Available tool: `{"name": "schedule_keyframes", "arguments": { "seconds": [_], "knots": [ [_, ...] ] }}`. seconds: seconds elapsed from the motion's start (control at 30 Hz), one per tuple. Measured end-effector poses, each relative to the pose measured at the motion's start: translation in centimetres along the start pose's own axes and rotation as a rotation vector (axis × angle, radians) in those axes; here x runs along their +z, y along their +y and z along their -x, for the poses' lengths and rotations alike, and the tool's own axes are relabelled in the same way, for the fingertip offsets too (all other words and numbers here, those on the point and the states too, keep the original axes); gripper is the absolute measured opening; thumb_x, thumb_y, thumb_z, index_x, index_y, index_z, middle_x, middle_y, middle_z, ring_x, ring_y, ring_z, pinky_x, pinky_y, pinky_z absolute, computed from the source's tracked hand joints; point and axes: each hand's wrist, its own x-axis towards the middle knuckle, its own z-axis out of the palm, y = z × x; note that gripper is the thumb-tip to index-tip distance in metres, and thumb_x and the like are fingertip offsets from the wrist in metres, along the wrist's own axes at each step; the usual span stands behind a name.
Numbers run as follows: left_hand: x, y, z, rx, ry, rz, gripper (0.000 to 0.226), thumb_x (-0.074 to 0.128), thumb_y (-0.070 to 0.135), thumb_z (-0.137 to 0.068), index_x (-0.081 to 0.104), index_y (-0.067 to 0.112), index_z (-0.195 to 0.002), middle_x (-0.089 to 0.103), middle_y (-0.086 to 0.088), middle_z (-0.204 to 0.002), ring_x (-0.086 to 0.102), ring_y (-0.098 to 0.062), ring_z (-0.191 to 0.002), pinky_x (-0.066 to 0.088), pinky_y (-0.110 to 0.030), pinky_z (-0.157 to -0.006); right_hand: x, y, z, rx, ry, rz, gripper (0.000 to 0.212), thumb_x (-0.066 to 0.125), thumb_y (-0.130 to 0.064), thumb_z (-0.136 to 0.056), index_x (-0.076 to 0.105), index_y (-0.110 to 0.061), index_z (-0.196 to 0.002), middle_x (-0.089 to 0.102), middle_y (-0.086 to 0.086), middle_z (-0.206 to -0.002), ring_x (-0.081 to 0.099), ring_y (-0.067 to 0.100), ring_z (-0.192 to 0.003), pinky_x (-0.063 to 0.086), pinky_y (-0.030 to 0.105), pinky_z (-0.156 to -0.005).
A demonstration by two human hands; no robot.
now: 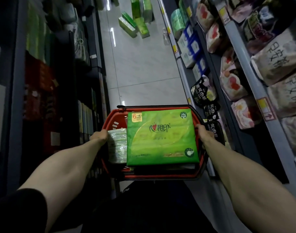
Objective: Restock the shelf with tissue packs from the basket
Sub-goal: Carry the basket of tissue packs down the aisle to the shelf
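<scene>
Low in the aisle between dim store shelves, a red plastic shopping basket (110,126) is gripped at its side rims: the left hand (99,136) curls over the left rim and the right hand (205,134) over the right, fingertips hidden. Flat on top of the basket's load lies a bright green rectangular plastic-wrapped tissue pack (162,137), touching a paler clear-wrapped tissue pack (118,145) on its left. More green packs (137,21) lie on the pale tiled floor (140,69) ahead, beside the grey metal shelf (241,52) at right.
</scene>
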Motion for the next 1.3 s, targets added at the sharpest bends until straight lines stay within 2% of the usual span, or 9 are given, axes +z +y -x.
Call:
{"name": "schedule_keyframes", "arguments": {
  "seconds": [0.07,0.17,0.3,0.53,0.73,0.87,1.0,1.13,1.3],
  "knots": [
    [-0.8,2.1,-2.7,-0.019,-0.001,-0.007,0.065,0.037,0.043,-0.092,0.059,0.001,-0.135,0.063,-0.026,-0.126,0.063,-0.044,-0.11,0.053,-0.049,-0.102,1.5,-2.9,-4.0,0.005,-0.004,0.017,0.096,0.069,-0.068,-0.045,0.069,-0.005,-0.117,0.073,0.012,-0.107,0.072,0.035,-0.091,0.061,0.05,-0.086],
    [-1.5,5.4,-8.3,-0.047,0.004,0.018,0.067,0.037,0.046,-0.085,0.061,0.002,-0.13,0.064,-0.025,-0.119,0.064,-0.043,-0.101,0.055,-0.051,-0.097,4.1,-8.4,-9.2,0.006,-0.02,0.056,0.097,0.067,-0.07,-0.045,0.068,-0.007,-0.119,0.073,0.014,-0.11,0.072,0.037,-0.091,0.061,0.052,-0.088],
    [-4.4,13.0,-7.8,-0.091,0.019,0.047,0.06,0.039,0.039,-0.089,0.062,0.001,-0.129,0.064,-0.024,-0.121,0.063,-0.04,-0.097,0.053,-0.041,-0.083,6.7,-19.0,-8.6,-0.061,-0.055,0.116,0.102,0.068,-0.07,-0.051,0.065,-0.005,-0.129,0.071,0.016,-0.121,0.07,0.039,-0.101,0.058,0.047,-0.092],
    [-9.3,23.9,-10.3,-0.166,0.108,0.161,0.064,0.038,0.039,-0.096,0.055,-0.005,-0.14,0.058,-0.028,-0.138,0.057,-0.044,-0.125,0.049,-0.047,-0.108,10.6,-36.3,-8.2,-0.125,-0.107,0.246,0.096,0.069,-0.067,-0.063,0.063,-0.001,-0.133,0.067,0.021,-0.131,0.068,0.04,-0.109,0.057,0.044,-0.093],
    [-14.3,32.8,-15.9,-0.202,0.131,0.228,0.063,0.041,0.036,-0.095,0.055,-0.005,-0.14,0.059,-0.028,-0.137,0.058,-0.045,-0.125,0.049,-0.048,-0.109,16.8,-48.5,-16.0,-0.127,-0.112,0.295,0.111,0.065,-0.074,-0.038,0.067,-0.007,-0.128,0.072,0.016,-0.12,0.071,0.038,-0.099,0.06,0.05,-0.092],
    [-17.6,39.6,-21.1,-0.209,0.114,0.221,0.061,0.044,0.035,-0.093,0.057,-0.005,-0.138,0.06,-0.027,-0.135,0.058,-0.044,-0.124,0.048,-0.045,-0.109,20.0,-56.9,-13.9,-0.151,-0.101,0.304,0.112,0.06,-0.077,-0.046,0.061,-0.008,-0.134,0.069,0.017,-0.127,0.068,0.041,-0.106,0.057,0.05,-0.096],
    [-21.5,46.1,-26.4,-0.193,0.111,0.191,0.06,0.045,0.034,-0.096,0.056,-0.006,-0.139,0.058,-0.028,-0.139,0.056,-0.044,-0.126,0.047,-0.045,-0.11,23.0,-64.4,-10.7,-0.154,-0.119,0.295,0.096,0.062,-0.072,-0.061,0.061,-0.007,-0.131,0.069,0.018,-0.119,0.067,0.039,-0.1,0.058,0.047,-0.093],
    [-27.0,54.0,-31.0,-0.17,0.095,0.173,0.059,0.042,0.036,-0.101,0.056,-0.007,-0.139,0.058,-0.027,-0.139,0.057,-0.043,-0.125,0.049,-0.042,-0.106,26.4,-72.1,-11.7,-0.106,-0.107,0.271,0.105,0.064,-0.071,-0.058,0.058,-0.003,-0.137,0.067,0.02,-0.127,0.066,0.041,-0.106,0.057,0.049,-0.096],
    [-33.6,63.2,-36.2,-0.13,0.097,0.151,0.062,0.041,0.037,-0.101,0.051,-0.005,-0.145,0.052,-0.027,-0.147,0.053,-0.041,-0.133,0.046,-0.041,-0.111,29.2,-82.3,-6.4,-0.12,-0.137,0.197,0.089,0.065,-0.061,-0.076,0.056,0.0,-0.14,0.064,0.022,-0.133,0.066,0.041,-0.111,0.056,0.049,-0.098]
  ]
}}
